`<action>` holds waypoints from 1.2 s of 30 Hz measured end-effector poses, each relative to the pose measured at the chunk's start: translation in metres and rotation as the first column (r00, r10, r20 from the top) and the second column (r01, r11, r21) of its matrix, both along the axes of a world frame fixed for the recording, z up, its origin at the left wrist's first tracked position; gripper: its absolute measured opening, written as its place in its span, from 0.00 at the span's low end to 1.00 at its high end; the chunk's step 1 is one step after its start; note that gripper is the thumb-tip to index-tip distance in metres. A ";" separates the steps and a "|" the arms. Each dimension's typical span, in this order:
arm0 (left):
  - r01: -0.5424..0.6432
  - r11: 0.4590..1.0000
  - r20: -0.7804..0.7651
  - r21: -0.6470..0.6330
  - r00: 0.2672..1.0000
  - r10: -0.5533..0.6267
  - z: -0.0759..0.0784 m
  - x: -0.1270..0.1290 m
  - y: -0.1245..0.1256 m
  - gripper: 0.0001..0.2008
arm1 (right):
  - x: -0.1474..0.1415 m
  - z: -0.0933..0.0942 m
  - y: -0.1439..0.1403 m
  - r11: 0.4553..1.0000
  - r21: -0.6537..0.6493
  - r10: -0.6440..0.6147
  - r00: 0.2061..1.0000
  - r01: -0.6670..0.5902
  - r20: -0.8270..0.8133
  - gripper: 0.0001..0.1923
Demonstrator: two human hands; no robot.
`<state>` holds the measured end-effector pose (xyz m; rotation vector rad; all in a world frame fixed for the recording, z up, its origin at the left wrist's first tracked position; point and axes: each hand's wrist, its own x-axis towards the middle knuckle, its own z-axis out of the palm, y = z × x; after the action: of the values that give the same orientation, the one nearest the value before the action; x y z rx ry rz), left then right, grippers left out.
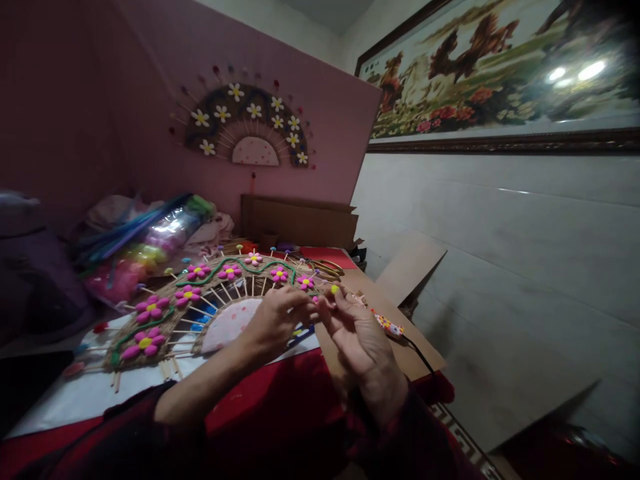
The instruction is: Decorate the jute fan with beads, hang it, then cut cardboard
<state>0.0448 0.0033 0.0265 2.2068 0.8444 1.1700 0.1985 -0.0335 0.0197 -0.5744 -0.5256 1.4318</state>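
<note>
My left hand (287, 320) and my right hand (363, 337) meet over the front right of a fan-shaped craft piece (170, 319). The left fingers are pinched; a small pink bit (315, 300) shows by their tips, and I cannot tell whether they hold it. A small yellow piece (335, 289) sits at the right thumb and forefinger, which are closed on it. Twine covers the fan's curved band, with pink flowers with yellow centres (153, 307) and a wavy green strip (215, 272). Thin sticks radiate from its pale half-round centre (230, 325).
A similar fan with white flowers (254, 111) hangs on the pink wall. Bagged colourful material (150, 247) lies left. Behind are cardboard (300, 223) and gold-handled scissors (327, 269). A flower-patterned tool (389, 325) with a black cord lies on a brown board (417, 347) at right.
</note>
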 end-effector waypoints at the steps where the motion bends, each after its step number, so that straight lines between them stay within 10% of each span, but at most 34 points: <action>1: 0.023 0.999 0.016 -0.038 1.000 -0.023 -0.001 -0.008 0.006 0.14 | 0.007 0.002 0.004 1.000 0.010 -0.018 1.000 0.018 0.024 0.08; 6: -0.380 0.917 -0.100 0.125 0.914 0.392 -0.020 -0.046 0.034 0.11 | 0.048 0.009 0.033 0.999 0.037 -0.027 0.982 0.020 0.187 0.09; 11: -0.168 0.891 -0.460 0.422 0.807 0.370 -0.040 -0.042 0.037 0.11 | 0.070 -0.002 0.055 1.000 0.011 -0.006 0.939 0.003 0.343 0.13; 19: -0.072 0.865 -0.619 0.496 0.670 0.410 -0.036 -0.034 0.026 0.15 | 0.072 -0.022 0.064 0.999 -0.032 -0.009 0.857 0.029 0.515 0.16; 31: -0.114 0.842 -0.460 0.527 0.795 0.395 -0.039 -0.036 0.031 0.13 | 0.077 -0.025 0.065 0.994 0.008 -0.090 0.803 0.105 0.589 0.17; 36: -0.126 0.843 -0.446 0.522 0.803 0.396 -0.041 -0.036 0.031 0.13 | 0.083 -0.024 0.073 0.964 0.147 -0.258 0.638 0.222 0.725 0.12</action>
<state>0.0085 0.0340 -0.0150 2.9872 1.2426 0.9422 0.2815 0.0391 -0.0040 -1.1663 -1.0810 0.8723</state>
